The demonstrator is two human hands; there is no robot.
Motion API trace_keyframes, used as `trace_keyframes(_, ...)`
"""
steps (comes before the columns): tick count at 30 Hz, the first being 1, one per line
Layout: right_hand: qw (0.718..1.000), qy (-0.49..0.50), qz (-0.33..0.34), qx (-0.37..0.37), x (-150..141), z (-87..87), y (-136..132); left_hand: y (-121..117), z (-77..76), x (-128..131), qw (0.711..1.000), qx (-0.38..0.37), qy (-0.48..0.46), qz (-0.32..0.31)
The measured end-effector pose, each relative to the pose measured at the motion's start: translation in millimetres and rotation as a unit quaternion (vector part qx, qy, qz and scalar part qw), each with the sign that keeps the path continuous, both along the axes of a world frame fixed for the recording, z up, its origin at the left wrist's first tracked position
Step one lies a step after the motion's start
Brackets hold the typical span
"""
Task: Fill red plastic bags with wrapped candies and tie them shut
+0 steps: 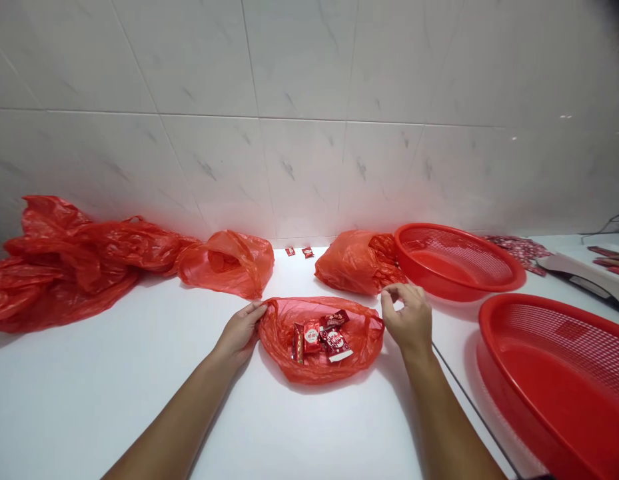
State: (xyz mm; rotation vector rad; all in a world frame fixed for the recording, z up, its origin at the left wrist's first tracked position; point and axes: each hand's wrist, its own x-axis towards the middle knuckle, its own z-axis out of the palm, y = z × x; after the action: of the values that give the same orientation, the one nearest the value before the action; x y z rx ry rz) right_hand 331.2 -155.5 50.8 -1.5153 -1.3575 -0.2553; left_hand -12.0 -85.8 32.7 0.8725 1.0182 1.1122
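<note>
A red plastic bag [284, 375] lies on the white table with its mouth spread wide toward me. Inside it are several small wrapped packets, among them a bright red one [312, 335] and a dark red one with white print [336, 343]. My left hand [240, 333] is closed on the bag's left rim, thumb on top. At the opposite side my right hand [408, 317] has its fingers curled against the right rim, thumb and forefinger bent into a ring; its grip on the plastic is partly hidden.
Crumpled red bags [69, 260] lie at the left, with another red bag [229, 263] beside them. One more bag [346, 263] touches a red mesh basket [459, 291]. A second basket [509, 380] stands front right. Two small packets [308, 253] lie near the tiled wall [299, 160].
</note>
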Motion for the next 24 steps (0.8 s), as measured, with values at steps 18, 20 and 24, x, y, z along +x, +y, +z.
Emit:
trace_keyframes(18, 0.746, 0.489, 0.402, -0.208, -19, -3.3, 2, -11, 15.7, 0, 0.987, 0.01, -0.151, -0.045)
trace_keyframes(20, 0.762, 0.48, 0.388, -0.195, -22, -5.7, 4, -11, 13.7, 3, 0.995, 0.062, -0.078, -0.024)
trace_keyframes(24, 0.926, 0.309, 0.195, -0.096, -22, -14.0, 8, -6, 4.3, 7, 0.99, 0.131, 0.02, 0.057)
